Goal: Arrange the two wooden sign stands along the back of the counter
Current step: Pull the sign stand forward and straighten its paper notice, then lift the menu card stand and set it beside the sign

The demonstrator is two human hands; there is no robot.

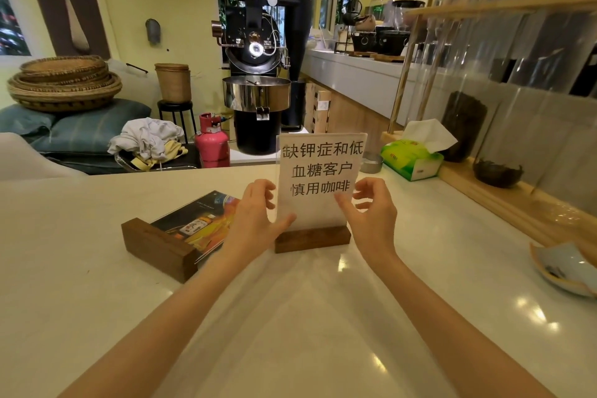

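An upright sign stand with a dark wooden base (312, 238) and a white sheet of black printed characters (319, 171) stands mid-counter. My left hand (258, 220) grips the sheet's left edge, thumb across its lower front. My right hand (371, 213) pinches the sheet's lower right edge with thumb and fingers. A second sign stand (161, 247) lies flat to the left, its wooden base toward me and its colourful printed panel (200, 223) face up on the white counter (97, 268).
A green tissue box (412, 158) and a small metal cup (371, 162) sit at the counter's back right. A wooden rack with glass jars (484, 126) lines the right side. A chipped ceramic dish (562, 268) rests at the right edge. A coffee roaster (258, 74) stands beyond.
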